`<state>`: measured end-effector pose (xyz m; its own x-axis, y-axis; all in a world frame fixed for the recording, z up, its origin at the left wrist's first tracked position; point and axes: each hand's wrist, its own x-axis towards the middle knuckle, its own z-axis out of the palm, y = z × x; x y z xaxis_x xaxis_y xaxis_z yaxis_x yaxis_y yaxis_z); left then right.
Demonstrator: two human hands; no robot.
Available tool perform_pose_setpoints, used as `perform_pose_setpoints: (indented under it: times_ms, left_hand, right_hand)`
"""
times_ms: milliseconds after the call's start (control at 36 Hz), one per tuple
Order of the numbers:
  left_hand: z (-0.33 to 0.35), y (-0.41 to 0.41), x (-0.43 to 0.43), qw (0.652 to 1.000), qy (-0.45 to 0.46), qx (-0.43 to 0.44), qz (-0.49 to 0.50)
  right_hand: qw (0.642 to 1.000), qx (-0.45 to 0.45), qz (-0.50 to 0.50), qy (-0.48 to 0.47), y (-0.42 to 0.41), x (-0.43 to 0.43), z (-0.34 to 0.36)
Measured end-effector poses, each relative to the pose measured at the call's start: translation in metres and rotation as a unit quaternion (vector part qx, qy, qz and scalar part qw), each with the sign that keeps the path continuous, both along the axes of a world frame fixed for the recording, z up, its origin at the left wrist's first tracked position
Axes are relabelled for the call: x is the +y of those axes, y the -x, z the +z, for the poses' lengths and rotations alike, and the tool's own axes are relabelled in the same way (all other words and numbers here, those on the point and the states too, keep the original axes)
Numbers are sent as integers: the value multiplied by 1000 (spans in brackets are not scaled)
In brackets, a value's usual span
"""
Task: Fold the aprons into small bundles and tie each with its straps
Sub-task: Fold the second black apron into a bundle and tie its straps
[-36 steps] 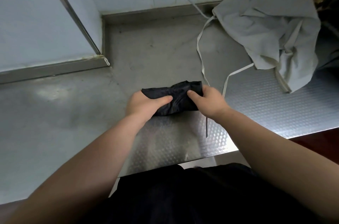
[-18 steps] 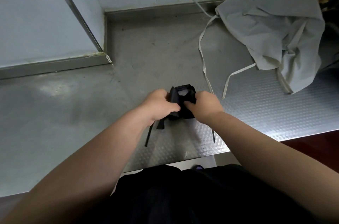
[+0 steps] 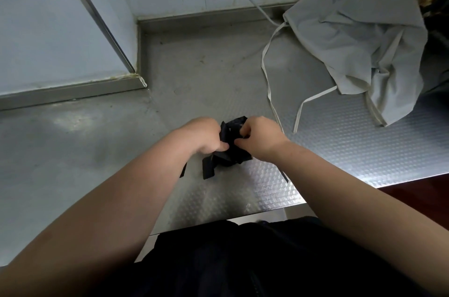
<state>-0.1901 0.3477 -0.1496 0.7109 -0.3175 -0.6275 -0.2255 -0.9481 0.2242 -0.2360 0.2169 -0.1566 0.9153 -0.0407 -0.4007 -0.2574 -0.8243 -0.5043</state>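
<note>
Black apron bundle (image 3: 230, 150) sits on the steel tabletop (image 3: 340, 150), gripped by curled fingers of the left hand (image 3: 204, 136) and right hand (image 3: 260, 137), forearms converging.

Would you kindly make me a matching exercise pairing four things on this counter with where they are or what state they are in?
Things:
1. black apron
2. white apron
3. white strap
4. left hand

States:
A. crumpled, unfolded, at the far right
B. bunched small between both hands
C. trailing loose across the metal counter
D. gripping the bundle from the left side

Pairs: 1-B, 2-A, 3-C, 4-D
</note>
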Motion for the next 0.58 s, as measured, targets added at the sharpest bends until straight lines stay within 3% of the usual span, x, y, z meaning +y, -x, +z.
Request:
perform_pose_setpoints:
  times_ms: [83,139,222,278,333,472,583]
  left_hand:
    - [-10,0,5,994,91,1,65]
    - [-18,2,9,979,162,34,123]
    - [-21,6,16,915,298,107,248]
    - [-20,8,21,856,374,153,323]
    - [-19,9,26,811,421,187,361]
    - [-21,10,35,754,473,237,390]
    - [-22,14,37,727,490,255,408]
  right_hand:
    - [997,28,-24,-67,0,-3,-4]
    - [978,73,-80,-181,-1,-4,-5]
    - [887,130,-198,-397,-2,-11,-5]
    - [836,174,-234,-465,-2,-15,-2]
    - [832,180,-230,-472,0,-14,-3]
    - [836,141,-215,-485,6,-8,-14]
    - [872,96,-191,-441,7,-7,-18]
